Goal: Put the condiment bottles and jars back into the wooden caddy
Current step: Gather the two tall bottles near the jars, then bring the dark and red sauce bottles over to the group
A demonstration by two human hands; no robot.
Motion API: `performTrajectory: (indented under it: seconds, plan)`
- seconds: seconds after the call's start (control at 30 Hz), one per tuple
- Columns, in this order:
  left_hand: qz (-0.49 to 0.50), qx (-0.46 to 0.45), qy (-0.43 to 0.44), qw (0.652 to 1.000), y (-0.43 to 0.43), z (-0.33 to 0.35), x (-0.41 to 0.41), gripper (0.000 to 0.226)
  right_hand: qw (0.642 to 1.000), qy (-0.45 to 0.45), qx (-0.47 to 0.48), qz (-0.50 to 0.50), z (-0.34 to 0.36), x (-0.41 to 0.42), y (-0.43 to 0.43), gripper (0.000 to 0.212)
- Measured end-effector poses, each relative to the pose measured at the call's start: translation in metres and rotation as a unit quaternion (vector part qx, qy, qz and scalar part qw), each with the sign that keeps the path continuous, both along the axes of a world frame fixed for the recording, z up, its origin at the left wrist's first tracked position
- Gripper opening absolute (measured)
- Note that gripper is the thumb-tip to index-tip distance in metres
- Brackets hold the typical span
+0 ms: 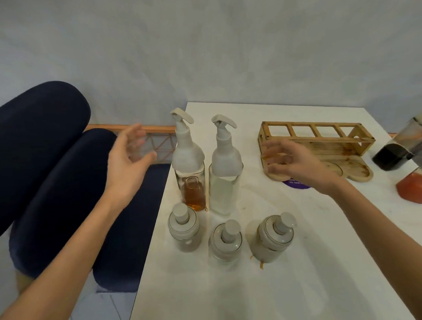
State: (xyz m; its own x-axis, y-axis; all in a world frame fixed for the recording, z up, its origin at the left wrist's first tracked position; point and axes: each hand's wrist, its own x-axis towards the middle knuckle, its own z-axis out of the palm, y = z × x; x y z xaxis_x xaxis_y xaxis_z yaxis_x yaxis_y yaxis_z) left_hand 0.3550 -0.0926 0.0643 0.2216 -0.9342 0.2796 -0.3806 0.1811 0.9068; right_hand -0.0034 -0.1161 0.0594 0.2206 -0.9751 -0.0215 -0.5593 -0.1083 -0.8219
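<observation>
Both hands hover loose in my head view, fingers spread, gripping nothing. Left hand hangs off the left edge of the white table, near the amber bottle. Right hand is blurred in front of the left end of the wooden caddy; I cannot tell whether it touches the wood. That caddy sits toward the table's far side. Outside it, the amber bottle stands upright just beside the clear bottle. Nearer me are three small jars: left jar, middle jar, right jar. A dark container and an orange container sit at the right edge.
</observation>
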Motion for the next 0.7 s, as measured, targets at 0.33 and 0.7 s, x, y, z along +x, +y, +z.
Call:
performTrajectory:
  seconds: [0.33, 0.7]
  plan:
    - [0.069, -0.313, -0.208, 0.924, 0.046, 0.100, -0.114, 0.051, 0.988, -0.083, -0.128, -0.021, 0.048, -0.071, 0.033, 0.043]
    - [-0.093, -0.283, -0.193, 0.935, 0.074, 0.098, -0.337, 0.054, 0.974, -0.107, -0.202, 0.013, 0.098, -0.213, 0.095, 0.033]
